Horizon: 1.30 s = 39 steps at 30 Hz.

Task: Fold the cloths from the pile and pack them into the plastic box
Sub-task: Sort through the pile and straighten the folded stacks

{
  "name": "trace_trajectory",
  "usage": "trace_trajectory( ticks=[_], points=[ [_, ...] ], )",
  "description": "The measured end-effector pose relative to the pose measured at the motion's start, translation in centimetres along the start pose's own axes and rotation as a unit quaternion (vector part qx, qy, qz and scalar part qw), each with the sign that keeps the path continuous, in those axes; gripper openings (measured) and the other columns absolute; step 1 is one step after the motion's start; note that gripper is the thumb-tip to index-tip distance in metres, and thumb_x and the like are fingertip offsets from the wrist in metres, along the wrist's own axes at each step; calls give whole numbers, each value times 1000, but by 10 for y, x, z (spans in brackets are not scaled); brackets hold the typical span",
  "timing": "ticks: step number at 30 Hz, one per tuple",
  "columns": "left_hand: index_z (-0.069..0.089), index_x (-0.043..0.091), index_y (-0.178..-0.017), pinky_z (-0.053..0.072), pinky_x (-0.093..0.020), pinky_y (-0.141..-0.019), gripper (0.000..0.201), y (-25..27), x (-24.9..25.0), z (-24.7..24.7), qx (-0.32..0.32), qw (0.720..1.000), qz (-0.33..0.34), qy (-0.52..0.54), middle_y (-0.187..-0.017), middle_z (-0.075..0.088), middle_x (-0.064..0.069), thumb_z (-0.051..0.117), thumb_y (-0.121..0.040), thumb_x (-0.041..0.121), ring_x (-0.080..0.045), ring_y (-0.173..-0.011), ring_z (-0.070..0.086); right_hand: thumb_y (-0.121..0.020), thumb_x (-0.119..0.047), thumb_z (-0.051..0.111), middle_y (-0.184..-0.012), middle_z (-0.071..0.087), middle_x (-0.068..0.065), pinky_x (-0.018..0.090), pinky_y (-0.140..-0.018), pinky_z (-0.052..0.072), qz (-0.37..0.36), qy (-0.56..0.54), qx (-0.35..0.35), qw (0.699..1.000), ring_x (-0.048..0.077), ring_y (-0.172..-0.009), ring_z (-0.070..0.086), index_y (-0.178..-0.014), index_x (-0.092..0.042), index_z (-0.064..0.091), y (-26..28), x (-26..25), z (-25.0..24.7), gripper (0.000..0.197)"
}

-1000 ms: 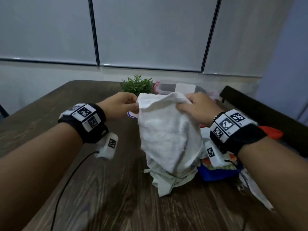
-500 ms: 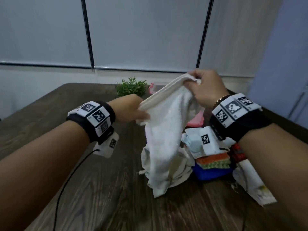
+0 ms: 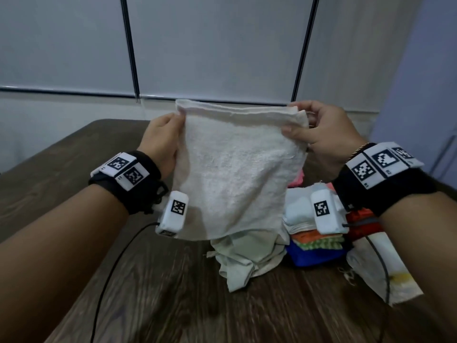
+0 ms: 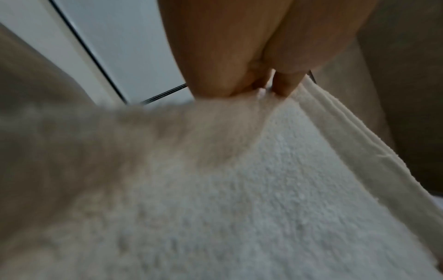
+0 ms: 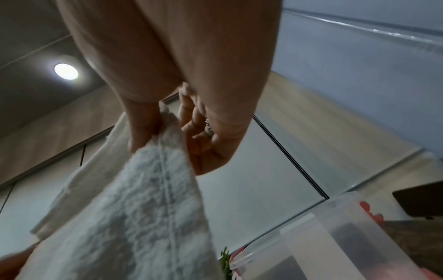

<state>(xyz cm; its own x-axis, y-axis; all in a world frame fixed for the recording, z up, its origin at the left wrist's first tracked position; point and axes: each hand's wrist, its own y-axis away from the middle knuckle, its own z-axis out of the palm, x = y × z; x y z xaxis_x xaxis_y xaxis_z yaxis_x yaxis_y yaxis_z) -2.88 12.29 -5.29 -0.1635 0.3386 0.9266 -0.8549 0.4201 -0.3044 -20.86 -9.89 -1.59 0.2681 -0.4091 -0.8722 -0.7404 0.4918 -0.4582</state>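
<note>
I hold a white terry cloth up in the air above the table, spread flat between both hands. My left hand pinches its upper left corner, and my right hand pinches the upper right corner. The left wrist view shows the cloth hanging from my fingers. In the right wrist view my thumb and fingers pinch the cloth. Below it lies the pile of cloths. The translucent plastic box shows only in the right wrist view.
A crumpled pale cloth lies on the dark wooden table under the held one. Blue, orange and red cloths are stacked at the right. A black cable runs across the table's left side. Window blinds stand behind.
Both hands rose and moved apart, and the white cloth went from a bunched hanging strip to a flat spread sheet held by its two top corners.
</note>
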Motion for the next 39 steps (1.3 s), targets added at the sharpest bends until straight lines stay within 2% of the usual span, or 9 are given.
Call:
trace_trajectory(
  ticks=[4,13,18,21,24,28,31,36,39],
  points=[
    [67,6,-96,57,-41,-77,24,-4,3,1,0,999,31,15,-87,72,-10,51,-101,23,-24,-78,70,-66,-11,81,-98,71,18,45,-90,55,10,-53,-47,997,28,-91,66,-101,-2,70,2,-2,3,38],
    [65,24,-77,48,-41,-68,28,-21,-8,-2,79,989,92,-85,-75,63,-1,54,-96,41,-20,-70,56,-81,-4,76,-81,69,7,55,-89,52,26,-41,35,998,23,-78,64,-80,-13,62,-15,1,18,17],
    [51,15,-71,42,-21,-55,22,-9,16,2,91,988,116,39,-59,50,6,54,-93,14,-7,-54,48,-86,-5,71,-78,71,2,37,-66,58,10,-81,14,997,18,-72,68,-86,-12,62,-1,-18,9,11],
    [53,15,-65,37,-26,-59,9,11,17,-12,-21,999,7,48,-65,43,-3,62,-66,19,-17,-58,45,-85,5,66,-65,66,-1,29,-53,53,32,-48,-22,998,15,-59,64,-83,-11,63,29,-17,-1,16],
    [61,11,-62,39,-28,-56,14,39,-5,-34,-198,974,-80,-79,-62,50,-7,67,-58,23,-21,-56,49,-82,8,66,-70,63,10,35,-59,54,91,60,-150,983,26,-67,60,-80,-7,65,64,1,-8,15],
    [63,9,-70,41,-23,-49,16,82,-51,-48,-426,850,-216,-220,-63,54,-10,74,-68,20,-17,-51,49,-81,2,71,-49,55,-5,21,-51,40,149,230,-324,906,5,-47,49,-78,-8,68,106,33,-4,12],
    [71,14,-86,31,-22,-50,7,96,-72,-54,-503,773,-227,-313,-65,54,-12,72,-79,14,-18,-55,39,-82,3,70,-42,51,-8,14,-45,36,199,264,-400,855,2,-39,44,-79,-5,66,127,44,1,9],
    [66,6,-79,47,-21,-48,19,88,-79,-52,-386,829,-272,-300,-63,60,-7,58,-96,8,-13,-50,55,-88,-9,70,-67,67,5,29,-54,56,235,293,-311,873,18,-55,66,-87,-11,67,112,65,1,3],
    [66,5,-86,57,-35,-59,20,69,-92,-54,-246,874,-241,-343,-69,63,-12,57,-98,19,-23,-57,64,-88,-22,69,-83,72,3,25,-61,50,124,451,-208,859,16,-69,66,-88,-17,72,86,83,2,6]
  ],
)
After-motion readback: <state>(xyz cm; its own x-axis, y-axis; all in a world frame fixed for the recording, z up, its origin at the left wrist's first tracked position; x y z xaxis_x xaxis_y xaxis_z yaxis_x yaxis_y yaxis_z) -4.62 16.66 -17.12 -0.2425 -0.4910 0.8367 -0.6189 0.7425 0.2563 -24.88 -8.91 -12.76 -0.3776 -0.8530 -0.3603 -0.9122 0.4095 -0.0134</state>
